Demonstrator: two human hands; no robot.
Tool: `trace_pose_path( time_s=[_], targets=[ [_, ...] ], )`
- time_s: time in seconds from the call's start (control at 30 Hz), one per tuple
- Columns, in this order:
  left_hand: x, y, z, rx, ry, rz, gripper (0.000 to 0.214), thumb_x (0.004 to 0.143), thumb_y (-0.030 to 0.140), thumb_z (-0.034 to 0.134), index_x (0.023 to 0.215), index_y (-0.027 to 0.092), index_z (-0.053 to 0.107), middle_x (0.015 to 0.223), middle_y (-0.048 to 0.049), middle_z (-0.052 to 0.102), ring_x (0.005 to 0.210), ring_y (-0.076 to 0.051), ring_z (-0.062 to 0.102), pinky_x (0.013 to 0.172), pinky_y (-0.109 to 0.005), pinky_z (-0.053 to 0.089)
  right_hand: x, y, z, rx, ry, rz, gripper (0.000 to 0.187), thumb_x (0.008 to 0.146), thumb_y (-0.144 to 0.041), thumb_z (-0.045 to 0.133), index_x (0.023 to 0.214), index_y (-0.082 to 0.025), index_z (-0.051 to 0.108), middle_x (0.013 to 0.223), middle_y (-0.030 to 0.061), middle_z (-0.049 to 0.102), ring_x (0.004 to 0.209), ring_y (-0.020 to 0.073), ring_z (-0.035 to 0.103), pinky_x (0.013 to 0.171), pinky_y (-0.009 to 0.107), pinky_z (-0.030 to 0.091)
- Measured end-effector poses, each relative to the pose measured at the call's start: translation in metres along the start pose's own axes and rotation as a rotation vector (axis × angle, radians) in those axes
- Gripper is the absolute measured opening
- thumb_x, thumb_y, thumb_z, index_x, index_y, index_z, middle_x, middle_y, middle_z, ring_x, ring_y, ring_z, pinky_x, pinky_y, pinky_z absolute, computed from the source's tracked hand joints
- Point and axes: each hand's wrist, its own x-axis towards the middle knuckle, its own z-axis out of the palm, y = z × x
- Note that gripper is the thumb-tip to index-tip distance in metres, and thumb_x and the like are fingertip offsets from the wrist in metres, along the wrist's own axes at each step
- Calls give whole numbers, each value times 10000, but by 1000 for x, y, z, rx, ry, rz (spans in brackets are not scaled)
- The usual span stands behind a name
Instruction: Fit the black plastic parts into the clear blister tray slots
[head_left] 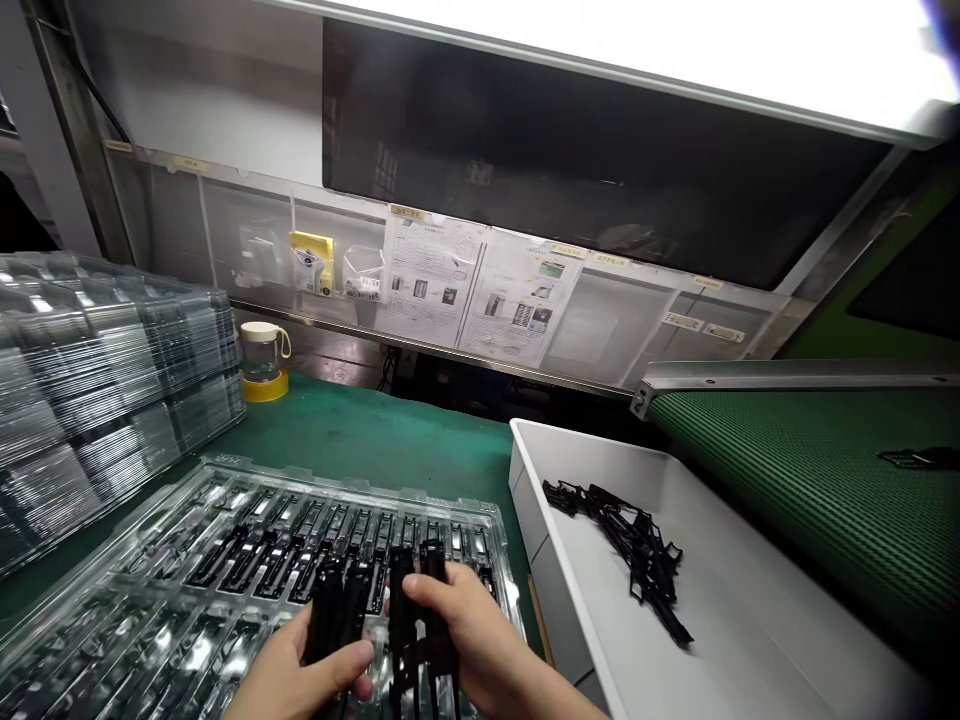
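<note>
In the head view, my left hand [304, 665] is closed around a few long black plastic frames [335, 615]. Beside it my right hand [469, 625] grips more black plastic frames [403, 630], the thumb pressed on their face. Both bunches are held upright, close together, over a clear plastic tray [442, 502]. Slots in the tray's back rows hold several similar black parts [274, 565]. How many pieces each hand has is hard to make out, since they overlap.
A white bin [720, 600] at the right contains a heap of black frames [634, 540]. Beyond it runs a green conveyor belt [810, 450] carrying a black part [919, 458]. Stacked clear trays [112, 390] stand at left, near a lidded cup [260, 352] on a yellow tape roll [265, 387].
</note>
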Motion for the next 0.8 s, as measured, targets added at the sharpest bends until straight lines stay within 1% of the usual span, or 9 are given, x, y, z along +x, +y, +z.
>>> trace_pose_path(
  time_s=[0.07,0.13,0.2,0.23,0.3,0.4,0.53,0.67,0.8],
  targets=[
    [4,-5,-1,-3,-4,24,340,447,316,728,673,133,552,427,-6,597,417,-133,519,407,-228,402,-1,4,4,0,-49,44,130,606,-225,546,646,-105,519,509,13,528,420,99,485,411,224,381],
    [6,-7,1,-46,-9,44,418,438,324,731,768,139,555,614,-40,663,620,-189,586,542,-265,451,-1,7,6,12,-65,85,165,584,-242,573,665,-105,531,519,4,522,415,96,483,399,228,393],
    [3,-5,3,-103,-32,47,435,494,343,696,844,138,541,759,-70,672,786,-226,578,653,-297,449,0,8,7,31,-39,100,198,558,-241,604,682,-102,538,537,4,527,437,100,496,401,230,408],
    [1,-3,5,-143,-54,22,413,537,348,666,867,138,534,774,-77,671,801,-235,577,638,-305,451,0,8,7,40,-21,98,201,554,-240,612,678,-100,538,540,5,529,447,101,502,401,226,409],
    [-5,2,7,-231,-99,-69,370,593,332,621,897,145,525,742,-70,674,750,-240,593,544,-300,451,0,6,6,53,6,102,180,562,-243,608,643,-104,527,523,3,525,438,98,500,394,222,407],
    [-11,9,5,-295,-122,-182,388,584,306,638,922,150,528,682,-45,675,643,-225,601,475,-295,447,0,3,4,63,3,110,156,586,-246,588,609,-107,520,508,0,525,417,89,490,385,215,401],
    [-12,16,1,-252,-129,-200,361,562,318,658,854,123,572,610,-36,667,479,-173,567,429,-277,445,1,2,2,70,-54,141,204,606,-262,578,707,-85,561,562,42,578,433,113,530,388,215,391],
    [-15,24,3,-191,-117,-177,292,579,312,642,802,128,601,608,-37,659,549,-190,582,480,-291,462,0,1,0,73,-83,151,247,619,-274,579,763,-74,572,639,76,608,473,131,560,411,220,397],
    [-20,29,7,-137,-103,-168,269,616,309,609,826,141,597,626,-29,652,567,-184,577,499,-291,457,-2,0,-1,84,-101,143,237,630,-262,578,778,-76,576,679,79,611,497,125,557,418,218,401]
  ],
)
